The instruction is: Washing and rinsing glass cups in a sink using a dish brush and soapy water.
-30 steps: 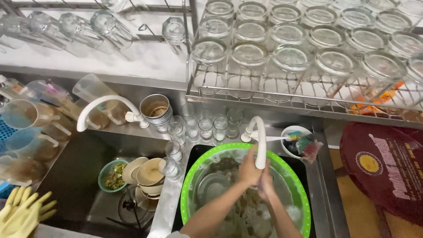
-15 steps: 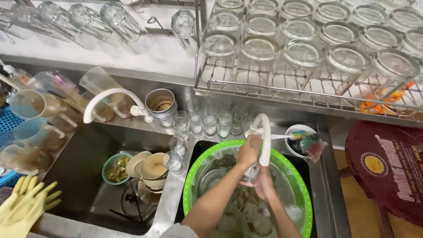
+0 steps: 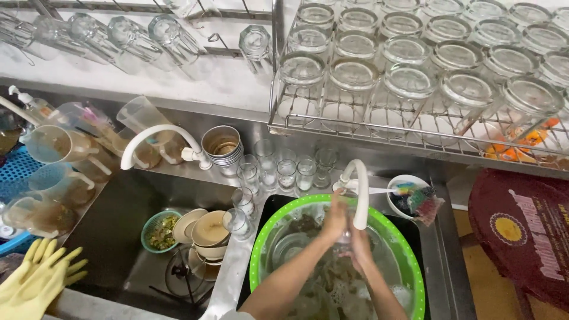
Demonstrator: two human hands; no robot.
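Both my hands meet over a green plastic basin (image 3: 261,249) in the right sink bowl, directly under a white curved tap (image 3: 359,189). My left hand (image 3: 335,220) is raised against the tap's spout. My right hand (image 3: 360,249) sits just below it. Between them they grip a small clear glass (image 3: 347,237), mostly hidden by my fingers. The basin holds soapy water and several submerged glasses and a clear bowl (image 3: 284,252).
The left sink bowl holds stacked cups (image 3: 210,231) and a green bowl of scraps (image 3: 160,231), under a second white tap (image 3: 157,139). Small glasses (image 3: 284,169) line the divider. A rack of upturned glasses (image 3: 415,77) hangs above. Yellow rubber gloves (image 3: 35,278) lie lower left. Measuring jugs (image 3: 53,148) stand left.
My hands stay together under the tap, rising slightly towards the spout. The view has shifted a little downward and to the right.
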